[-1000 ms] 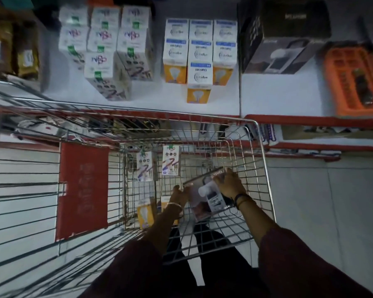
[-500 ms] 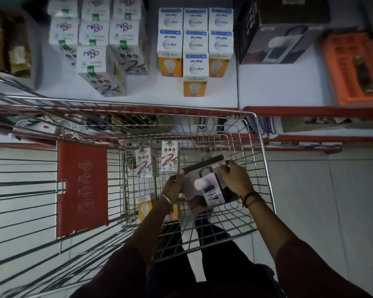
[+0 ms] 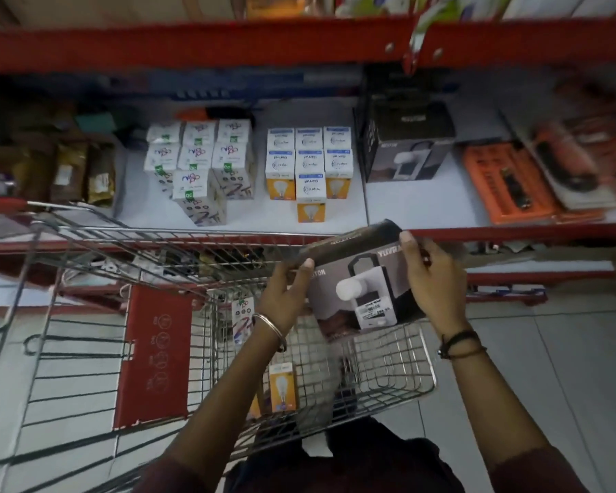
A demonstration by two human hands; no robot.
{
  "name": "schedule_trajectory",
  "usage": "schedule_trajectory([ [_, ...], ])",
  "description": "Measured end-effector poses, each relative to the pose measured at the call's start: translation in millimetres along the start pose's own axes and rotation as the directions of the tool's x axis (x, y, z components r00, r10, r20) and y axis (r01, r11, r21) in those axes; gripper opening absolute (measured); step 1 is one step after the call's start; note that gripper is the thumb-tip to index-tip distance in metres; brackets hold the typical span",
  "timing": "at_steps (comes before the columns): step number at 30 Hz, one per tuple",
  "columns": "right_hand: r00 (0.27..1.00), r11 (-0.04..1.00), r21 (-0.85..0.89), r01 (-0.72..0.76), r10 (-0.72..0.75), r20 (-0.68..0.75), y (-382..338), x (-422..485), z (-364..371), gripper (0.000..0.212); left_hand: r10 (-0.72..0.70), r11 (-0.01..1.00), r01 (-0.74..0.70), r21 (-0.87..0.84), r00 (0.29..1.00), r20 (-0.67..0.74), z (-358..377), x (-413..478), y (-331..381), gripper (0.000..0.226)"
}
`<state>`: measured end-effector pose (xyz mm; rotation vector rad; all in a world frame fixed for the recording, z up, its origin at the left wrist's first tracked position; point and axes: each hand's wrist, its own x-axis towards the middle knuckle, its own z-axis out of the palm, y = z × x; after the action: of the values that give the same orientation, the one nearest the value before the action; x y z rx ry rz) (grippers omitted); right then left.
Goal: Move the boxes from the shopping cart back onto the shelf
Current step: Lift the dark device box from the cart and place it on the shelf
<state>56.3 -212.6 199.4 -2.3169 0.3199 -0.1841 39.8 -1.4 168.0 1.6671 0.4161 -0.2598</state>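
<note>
I hold a large black and grey box with a white appliance pictured on it, above the far rim of the wire shopping cart. My left hand grips its left edge and my right hand its right edge. In the cart lie an orange bulb box and a small white box. The white shelf lies just beyond, with a matching black box standing on it.
On the shelf stand several white boxes at left and several white-and-orange bulb boxes in the middle. Orange tool packs lie at right, brown packets at far left. A red shelf beam runs overhead. A red cart flap hangs at left.
Both hands have lifted the black box up out of the cart basket toward the shelf. My view has tilted up, showing the upper shelf beam.
</note>
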Motion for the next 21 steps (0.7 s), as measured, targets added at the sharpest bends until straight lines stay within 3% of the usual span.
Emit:
schedule_trajectory([
  [5,0.970,0.979,0.203,-0.003,0.052,-0.239,-4.7,28.4,-36.1,0.039,0.267,0.960,-0.270,0.068,0.963,0.044,35.1,-1.0,48.0,0.031],
  [10,0.956,0.902,0.432,0.004,0.124,-0.266,16.3,70.5,-51.8,0.031,0.394,0.909,-0.407,0.093,0.910,0.126,80.2,24.7,71.6,0.045],
  [21,0.985,0.921,0.377,-0.098,0.143,-0.094,76.2,165.9,-36.5,0.033,0.287,0.944,-0.304,0.127,0.948,0.137,148.9,109.8,66.6,0.050],
])
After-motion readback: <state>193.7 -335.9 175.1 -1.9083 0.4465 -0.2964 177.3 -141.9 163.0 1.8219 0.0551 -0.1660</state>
